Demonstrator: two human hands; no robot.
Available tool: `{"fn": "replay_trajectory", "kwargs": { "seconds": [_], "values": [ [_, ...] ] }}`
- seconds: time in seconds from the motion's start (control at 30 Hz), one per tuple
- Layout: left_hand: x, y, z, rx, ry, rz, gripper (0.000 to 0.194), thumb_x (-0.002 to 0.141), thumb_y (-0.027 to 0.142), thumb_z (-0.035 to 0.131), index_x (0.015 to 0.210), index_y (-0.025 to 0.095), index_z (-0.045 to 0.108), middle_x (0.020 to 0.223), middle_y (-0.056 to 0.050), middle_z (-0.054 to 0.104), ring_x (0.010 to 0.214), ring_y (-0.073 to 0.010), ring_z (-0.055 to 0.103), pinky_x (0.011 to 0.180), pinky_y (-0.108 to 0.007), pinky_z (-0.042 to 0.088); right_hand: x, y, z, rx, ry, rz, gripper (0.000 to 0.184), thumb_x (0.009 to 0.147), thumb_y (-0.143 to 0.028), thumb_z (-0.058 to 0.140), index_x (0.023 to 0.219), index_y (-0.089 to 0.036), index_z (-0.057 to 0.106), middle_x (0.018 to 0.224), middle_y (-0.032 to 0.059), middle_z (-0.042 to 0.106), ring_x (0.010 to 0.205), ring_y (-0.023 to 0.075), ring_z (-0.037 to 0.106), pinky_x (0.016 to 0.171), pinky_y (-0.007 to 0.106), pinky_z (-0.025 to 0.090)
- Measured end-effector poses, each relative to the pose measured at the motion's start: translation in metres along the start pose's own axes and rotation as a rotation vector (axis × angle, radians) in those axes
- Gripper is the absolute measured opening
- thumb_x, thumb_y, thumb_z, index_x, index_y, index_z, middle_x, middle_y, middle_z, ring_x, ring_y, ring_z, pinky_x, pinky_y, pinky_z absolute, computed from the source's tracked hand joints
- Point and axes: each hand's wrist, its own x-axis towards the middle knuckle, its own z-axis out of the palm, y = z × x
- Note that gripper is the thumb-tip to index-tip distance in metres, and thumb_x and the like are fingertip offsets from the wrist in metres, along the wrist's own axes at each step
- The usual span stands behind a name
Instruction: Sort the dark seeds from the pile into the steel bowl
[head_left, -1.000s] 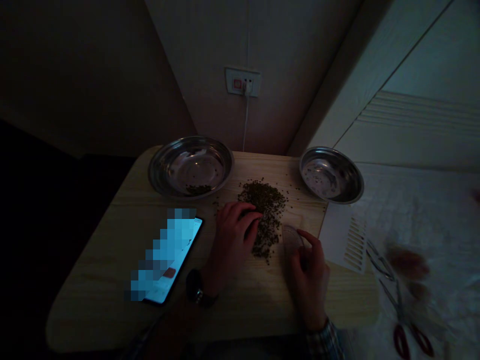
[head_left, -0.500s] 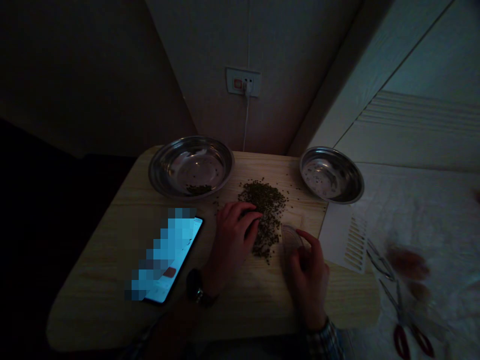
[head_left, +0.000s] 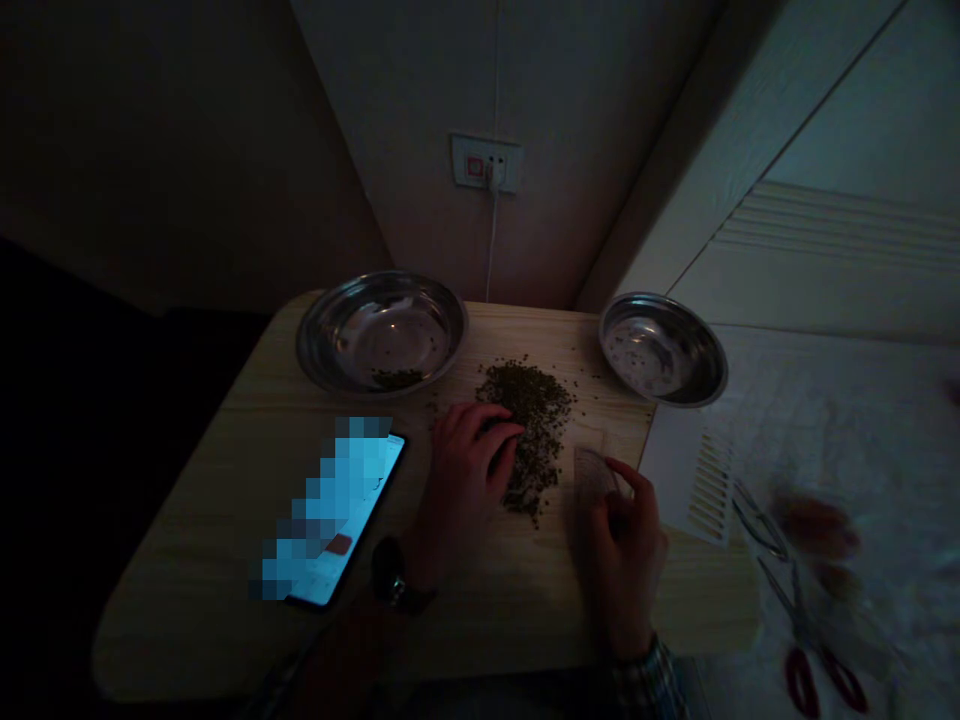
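Left hand (head_left: 469,465) is curled at the left of the grain pile (head_left: 529,395), its hold impossible to tell; by the right hand (head_left: 626,545), a clear plastic piece (head_left: 592,470) is gripped just right of the pile. The grains are flanked by a phone (head_left: 364,515), a large bowl (head_left: 390,345), a smaller bowl (head_left: 656,350) and a slotted white sheet (head_left: 675,465). Pale wood is offered by the table (head_left: 195,500), dimly lit below a wall socket (head_left: 486,165). Both forearms are angled inward, fingers bent.

The left hand (head_left: 469,465) is holding its fingers (head_left: 486,412) curved; the right hand (head_left: 630,550) is pinching, index finger (head_left: 636,477) bending.
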Motion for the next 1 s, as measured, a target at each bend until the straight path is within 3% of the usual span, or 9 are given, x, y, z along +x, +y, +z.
{"fn": "replay_trajectory", "kwargs": {
  "seconds": [0.47, 1.0],
  "values": [
    [-0.0006, -0.0002, 0.0004, -0.005, -0.005, 0.007, 0.019, 0.086, 0.014, 0.057, 0.099, 0.023, 0.066, 0.110, -0.004, 0.059, 0.106, -0.0234, 0.049, 0.093, -0.043, 0.040, 0.0013, -0.0022, 0.0016, -0.015, -0.085, -0.049, 0.036, 0.088, -0.025, 0.051, 0.123, -0.024, 0.051, 0.056, -0.0074, 0.053, 0.047, 0.0108, 0.051, 0.047, 0.019, 0.036],
    [-0.0013, -0.0001, 0.0009, -0.007, -0.002, 0.018, 0.020, 0.086, 0.013, 0.057, 0.099, 0.024, 0.066, 0.109, -0.004, 0.059, 0.105, -0.0237, 0.050, 0.092, -0.043, 0.041, 0.0015, -0.0068, 0.0003, -0.006, 0.119, 0.079, 0.039, 0.087, -0.031, 0.053, 0.124, -0.018, 0.052, 0.067, 0.0002, 0.065, 0.055, 0.0145, 0.058, 0.050, 0.021, 0.038]
  ]
}}
